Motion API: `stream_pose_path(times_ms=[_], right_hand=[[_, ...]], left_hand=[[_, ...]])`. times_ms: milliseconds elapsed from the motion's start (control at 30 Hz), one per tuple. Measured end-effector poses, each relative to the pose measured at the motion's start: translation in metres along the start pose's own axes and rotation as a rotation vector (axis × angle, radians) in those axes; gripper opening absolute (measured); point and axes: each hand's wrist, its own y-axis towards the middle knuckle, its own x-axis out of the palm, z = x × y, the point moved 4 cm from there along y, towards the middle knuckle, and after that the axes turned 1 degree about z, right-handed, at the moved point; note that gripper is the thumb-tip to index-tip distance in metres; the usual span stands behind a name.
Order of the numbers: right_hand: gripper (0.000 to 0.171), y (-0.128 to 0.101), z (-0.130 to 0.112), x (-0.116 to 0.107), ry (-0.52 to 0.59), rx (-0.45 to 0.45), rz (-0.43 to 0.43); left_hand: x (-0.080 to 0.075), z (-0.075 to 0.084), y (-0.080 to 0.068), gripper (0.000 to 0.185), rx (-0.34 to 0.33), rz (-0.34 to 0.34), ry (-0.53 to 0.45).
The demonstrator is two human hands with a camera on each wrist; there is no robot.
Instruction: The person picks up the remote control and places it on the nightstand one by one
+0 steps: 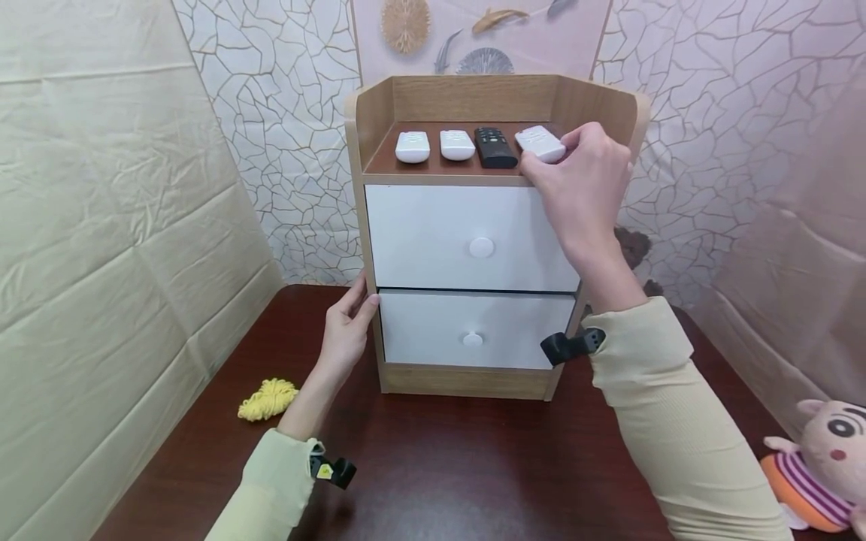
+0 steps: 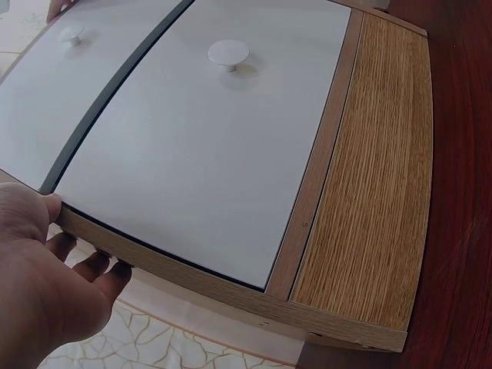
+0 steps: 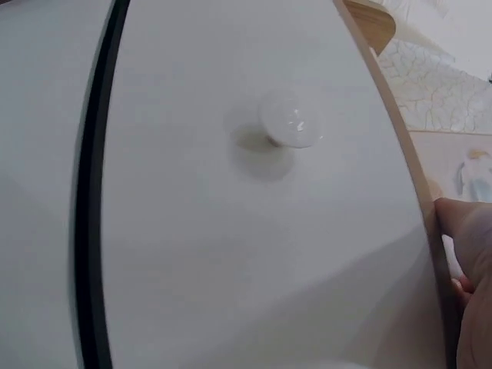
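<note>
While looking down at the table, noting yarn lying near its left edge, well apart from everything else. Pressing the left hand against the left side of the cabinet, level with the lower drawer, fingers straight along the side panel, thumb at the front edge, gripping nothing. Seeing both that drawer and the upper drawer sitting closed, knobs untouched. Finding a row running across the cabinet top: left remote, second remote and black remote, lying side by side, near one another but apart, and free of either hand. Pinching the end remote, at the right of that row just beside the black one, with the right hand, thumb and fingers curled round its near end; being unable to tell whether it is resting on the top or raised just off it. Judging three remotes as already lined up and only this fourth, lying slightly askew, as not yet settled and let go. Passing, at the far right of the table, a plush toy sitting well apart from the cabinet.
</note>
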Motion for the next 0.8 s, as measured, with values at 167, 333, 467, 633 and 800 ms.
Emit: stream_pose_path(times_ms=[167, 333, 467, 633, 800], right_hand=[[0.048, 0.0036, -0.002, -0.0006, -0.054, 0.046, -0.062], [0.048, 0.0043, -0.0035, 0.0007, -0.093, 0.072, -0.07], [0.049, 0.005, -0.0042, 0.0026, -0.121, 0.085, -0.072], [0.051, 0.0063, -0.0047, 0.0037, -0.142, 0.099, -0.073], [0.053, 0.0056, -0.0046, 0.0038, -0.143, 0.096, -0.071]], left_hand=[[-0.0003, -0.0006, 0.0008, 0.059, -0.002, 0.0, -0.006], [-0.0004, -0.001, 0.0008, 0.058, 0.002, 0.004, -0.008], [-0.0001, -0.001, 0.0006, 0.057, 0.012, 0.006, -0.015], [0.0004, -0.0002, 0.0005, 0.056, 0.027, 0.003, -0.017], [0.0009, 0.0015, -0.001, 0.056, 0.026, 0.007, -0.009]])
